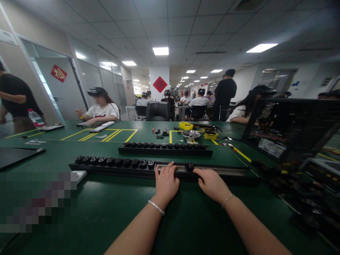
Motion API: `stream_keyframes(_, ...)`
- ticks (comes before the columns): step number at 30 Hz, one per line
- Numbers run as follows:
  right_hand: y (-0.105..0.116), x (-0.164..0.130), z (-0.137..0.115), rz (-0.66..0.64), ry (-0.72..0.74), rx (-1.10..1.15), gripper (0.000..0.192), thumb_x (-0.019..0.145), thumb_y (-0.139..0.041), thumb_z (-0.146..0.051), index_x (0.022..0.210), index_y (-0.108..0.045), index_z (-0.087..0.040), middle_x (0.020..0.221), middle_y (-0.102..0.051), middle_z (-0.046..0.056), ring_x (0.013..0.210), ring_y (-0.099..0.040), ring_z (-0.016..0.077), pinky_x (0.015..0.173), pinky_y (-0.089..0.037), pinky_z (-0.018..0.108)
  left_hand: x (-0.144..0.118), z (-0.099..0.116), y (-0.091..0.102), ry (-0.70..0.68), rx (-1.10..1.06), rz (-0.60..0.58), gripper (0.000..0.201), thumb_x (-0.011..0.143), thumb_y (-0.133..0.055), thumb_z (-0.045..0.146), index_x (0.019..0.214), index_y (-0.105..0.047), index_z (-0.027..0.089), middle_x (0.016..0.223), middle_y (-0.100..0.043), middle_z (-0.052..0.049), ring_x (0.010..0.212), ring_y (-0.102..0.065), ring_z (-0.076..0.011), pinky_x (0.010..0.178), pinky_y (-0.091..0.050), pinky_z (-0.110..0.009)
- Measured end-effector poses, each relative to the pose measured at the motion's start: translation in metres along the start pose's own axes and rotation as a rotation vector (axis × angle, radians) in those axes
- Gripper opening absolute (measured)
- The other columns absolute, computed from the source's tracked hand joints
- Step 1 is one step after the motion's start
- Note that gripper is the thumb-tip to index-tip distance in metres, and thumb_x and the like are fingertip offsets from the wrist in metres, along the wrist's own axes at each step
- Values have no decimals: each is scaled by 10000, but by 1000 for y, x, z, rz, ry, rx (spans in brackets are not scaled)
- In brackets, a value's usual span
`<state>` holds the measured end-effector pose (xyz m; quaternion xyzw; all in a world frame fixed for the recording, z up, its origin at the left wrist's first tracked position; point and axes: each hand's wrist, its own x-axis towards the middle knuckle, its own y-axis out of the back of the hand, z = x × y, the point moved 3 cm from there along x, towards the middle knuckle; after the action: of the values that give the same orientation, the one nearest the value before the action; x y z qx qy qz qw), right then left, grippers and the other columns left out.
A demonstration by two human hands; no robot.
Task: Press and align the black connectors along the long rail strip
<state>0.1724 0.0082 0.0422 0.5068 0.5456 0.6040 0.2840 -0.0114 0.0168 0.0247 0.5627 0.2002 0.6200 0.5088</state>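
A long black power strip rail (220,171) lies across the green table in front of me. Several round black socket modules (118,162) sit in a row along its left part. One separate socket module (190,166) stands in the bare channel farther right. My left hand (166,182) rests on the rail just past the row, fingers stretched out over the channel and slightly apart. My right hand (212,184) has its fingers together, tips at the right side of the separate module and thumb by the near edge. Behind lies a second, shorter power strip (164,151) filled with socket modules.
Behind the strips are a metal bowl (190,134), a yellow bin (186,126) and small loose parts (160,134). A black open-sided case (276,127) and dark cluttered parts (297,191) stand at the right. Across the table sits a person (102,108).
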Motion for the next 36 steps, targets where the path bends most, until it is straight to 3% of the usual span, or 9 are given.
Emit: stream_keyframes(36, 9, -5, 16, -26, -67, 17, 361, 793, -413, -198, 1086, -624, -211, 1069, -666, 67, 985, -593, 207, 904, -417, 360, 0, -1, -3, 1, -16, 4, 385, 757, -484, 214, 1129, -563, 276, 1340, -522, 13, 1140, -498, -213, 1119, -125, -507)
